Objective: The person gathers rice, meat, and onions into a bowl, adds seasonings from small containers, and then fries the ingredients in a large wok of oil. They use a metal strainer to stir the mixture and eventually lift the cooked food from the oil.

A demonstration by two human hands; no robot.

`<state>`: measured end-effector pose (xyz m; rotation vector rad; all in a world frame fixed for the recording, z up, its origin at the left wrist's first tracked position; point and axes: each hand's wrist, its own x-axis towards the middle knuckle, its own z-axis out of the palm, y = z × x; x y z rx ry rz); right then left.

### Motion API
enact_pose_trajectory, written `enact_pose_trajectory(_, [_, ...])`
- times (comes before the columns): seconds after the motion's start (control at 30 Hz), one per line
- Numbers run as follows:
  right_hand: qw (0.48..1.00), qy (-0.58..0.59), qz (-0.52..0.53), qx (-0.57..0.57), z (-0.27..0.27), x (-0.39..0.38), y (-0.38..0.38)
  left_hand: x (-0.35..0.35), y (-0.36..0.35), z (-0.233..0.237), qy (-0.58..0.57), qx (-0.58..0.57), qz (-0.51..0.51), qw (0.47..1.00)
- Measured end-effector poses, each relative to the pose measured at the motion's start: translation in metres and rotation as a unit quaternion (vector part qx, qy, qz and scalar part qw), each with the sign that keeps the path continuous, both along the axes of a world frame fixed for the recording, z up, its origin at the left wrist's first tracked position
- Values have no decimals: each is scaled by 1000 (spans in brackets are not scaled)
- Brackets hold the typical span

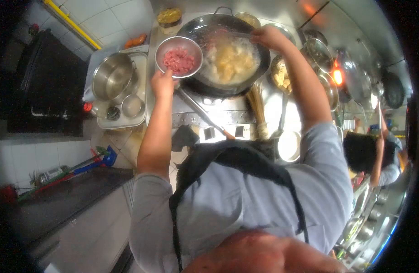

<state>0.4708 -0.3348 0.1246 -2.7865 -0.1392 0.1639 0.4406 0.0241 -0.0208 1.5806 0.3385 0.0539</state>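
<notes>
Wok [194, 32] on steel stove [221, 114]

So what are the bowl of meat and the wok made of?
The bowl, held in the left hand, is likely stainless steel: thin-walled, bright and silvery, with a smooth sheen on its rim and inner wall. The wok is probably carbon steel or iron, darkened by use: its wall looks near black and dull, and a metal loop handle sits at the far rim.

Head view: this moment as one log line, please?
left hand: holds bowl of raw meat | right hand: holds utensil over wok
</notes>
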Motion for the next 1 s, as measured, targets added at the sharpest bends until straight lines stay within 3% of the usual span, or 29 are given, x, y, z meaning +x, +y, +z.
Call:
enact_pose_trajectory(0.03, [1000, -1, -1, 0, -11, 12, -6, 1, -2, -4, 0, -21, 8, 1000])
enact_pose_trajectory(0.1, [989, 45, 12, -143, -40, 40, -20, 3, -5, -9, -3, -43, 14, 999])
enact_pose_trajectory(0.17, [982, 51, -20, -182, -83, 66, -29, -1, -6, -10, -34, -65, 16, 997])
enact_pose_trajectory(0.23, [973, 63, -43, -217, -92, 71, -24, -5, -5, -4, -30, -66, 16, 997])
enact_pose_trajectory(0.3, [966, -7, -57, -250, -74, 51, -3, -8, 3, -5, -21, -63, 24, 998])
enact_pose_trajectory(0.47, [978, -54, -24, -198, 17, -8, 74, -10, 5, 7, -40, 36, -3, 999])
enact_pose_trajectory(0.5, [984, -67, 32, -163, 22, -20, 87, -10, 4, 8, -35, 60, -5, 998])
enact_pose_trajectory(0.57, [985, -51, 110, -123, 18, -26, 107, 0, 9, -15, -62, 112, -11, 992])
enact_pose_trajectory(0.63, [988, -11, 40, -150, 11, -34, 135, 1, 6, -17, -87, 162, -17, 983])
enact_pose_trajectory(0.7, [990, 12, 31, -137, 3, -36, 151, -6, -3, 1, -115, 187, -18, 975])
enact_pose_trajectory(0.73, [991, 36, 24, -124, -1, -36, 156, 0, 0, -12, -115, 188, -16, 975])
enact_pose_trajectory(0.77, [991, 36, 27, -124, -3, -35, 155, 11, 5, -36, -110, 140, -4, 984])
enact_pose_trajectory(0.83, [991, -30, 63, -116, -6, -32, 139, 13, 11, -41, -104, 90, 11, 990])
enact_pose_trajectory(0.93, [994, -37, 58, -86, -9, -11, 103, 9, 14, -15, -65, 67, 22, 995])
enact_pose_trajectory(1.0, [991, 25, 44, -125, -4, 4, 92, 18, 25, -28, -98, 174, 35, 979])
